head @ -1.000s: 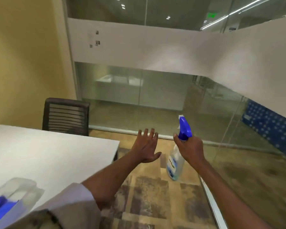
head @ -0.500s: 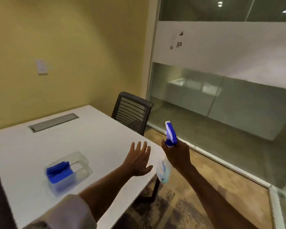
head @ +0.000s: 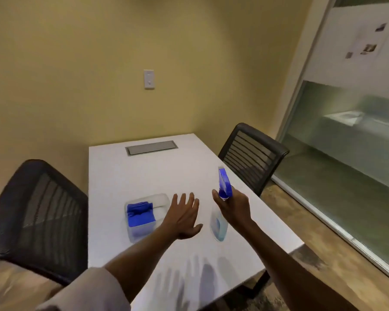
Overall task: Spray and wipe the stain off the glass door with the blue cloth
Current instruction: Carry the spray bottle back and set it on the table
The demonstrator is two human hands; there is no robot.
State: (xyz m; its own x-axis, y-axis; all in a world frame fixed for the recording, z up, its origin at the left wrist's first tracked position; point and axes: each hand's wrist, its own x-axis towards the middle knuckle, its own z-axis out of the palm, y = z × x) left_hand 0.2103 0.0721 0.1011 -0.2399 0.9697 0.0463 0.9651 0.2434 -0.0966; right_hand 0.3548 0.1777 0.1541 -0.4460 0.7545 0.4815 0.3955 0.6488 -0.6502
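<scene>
My right hand (head: 234, 209) grips a clear spray bottle (head: 219, 225) with a blue trigger head and pale blue liquid, held above the white table (head: 166, 171). My left hand (head: 183, 217) hovers open over the table, fingers spread, just right of a clear plastic tub (head: 160, 200). A folded blue cloth (head: 139, 213) lies inside that tub. The glass wall (head: 350, 142) with a frosted band runs along the right side; small dark marks show on the frosted band at the upper right.
One black mesh chair (head: 254, 156) stands at the table's right side, and a second black mesh chair (head: 36, 218) at its left. A grey cable hatch (head: 152, 148) is set in the table's far end. A yellow wall with a white switch plate (head: 149, 79) lies behind.
The view has swung left from the glass wall to the table. Both hands now hover over the tabletop, the left hand beside the tub with the cloth. The bottle stays in my right hand.
</scene>
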